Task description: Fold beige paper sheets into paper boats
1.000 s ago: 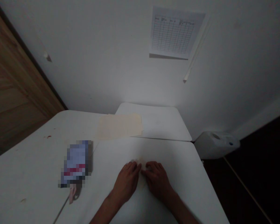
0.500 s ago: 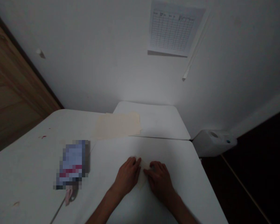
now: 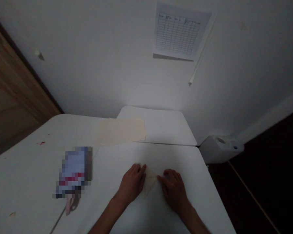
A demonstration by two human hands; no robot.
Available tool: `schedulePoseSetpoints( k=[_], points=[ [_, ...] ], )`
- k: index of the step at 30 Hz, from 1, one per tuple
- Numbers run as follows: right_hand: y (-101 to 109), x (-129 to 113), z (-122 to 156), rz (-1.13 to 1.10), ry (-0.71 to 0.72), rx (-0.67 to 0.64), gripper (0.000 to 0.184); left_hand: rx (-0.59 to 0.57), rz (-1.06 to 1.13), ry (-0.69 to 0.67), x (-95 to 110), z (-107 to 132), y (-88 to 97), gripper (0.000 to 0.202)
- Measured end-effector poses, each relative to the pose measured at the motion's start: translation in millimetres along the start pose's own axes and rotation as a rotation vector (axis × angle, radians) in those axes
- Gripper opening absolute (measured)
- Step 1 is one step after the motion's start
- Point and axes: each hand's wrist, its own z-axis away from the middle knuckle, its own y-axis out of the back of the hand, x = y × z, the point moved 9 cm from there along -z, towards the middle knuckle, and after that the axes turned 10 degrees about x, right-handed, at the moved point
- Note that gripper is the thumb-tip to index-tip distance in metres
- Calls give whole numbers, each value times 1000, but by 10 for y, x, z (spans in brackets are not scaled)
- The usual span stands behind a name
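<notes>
A small folded piece of pale paper [image 3: 150, 184] lies flat on the white tabletop, its visible part narrowing to a corner on the right with crease lines across it. My left hand [image 3: 133, 182] presses on its left side, fingers bent together and covering that edge. At the right corner, the tip of a digit of my right hand [image 3: 174, 188] touches the paper. Its other fingers are loosely bent, with a gap between thumb and forefinger.
Beige sheets [image 3: 122, 130] lie beyond my hands at the table joint. A blurred blue-white object [image 3: 73, 170] with a pink strap [image 3: 69, 204] sits left. A printed chart [image 3: 178, 34] hangs on the wall. A white plastic container [image 3: 217, 151] stands off the table's right edge.
My right hand has moved a little to the right, from over the paper to its corner, uncovering more of the creased paper. My left hand stays on the paper's left side.
</notes>
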Motion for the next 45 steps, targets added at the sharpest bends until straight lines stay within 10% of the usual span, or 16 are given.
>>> schedulePoseSetpoints(
  k=[19, 34, 45],
  points=[
    [-217, -302, -322, 0, 41, -10, 8, -46, -68, 69, -44, 22, -11, 42],
    [-375, -373, -464, 97, 44, -175, 43, -96, -102, 83, -61, 5, 42, 43],
    [-212, -196, -139, 145, 12, -166, 31, -98, -108, 113, -98, 13, 27, 45]
  ],
)
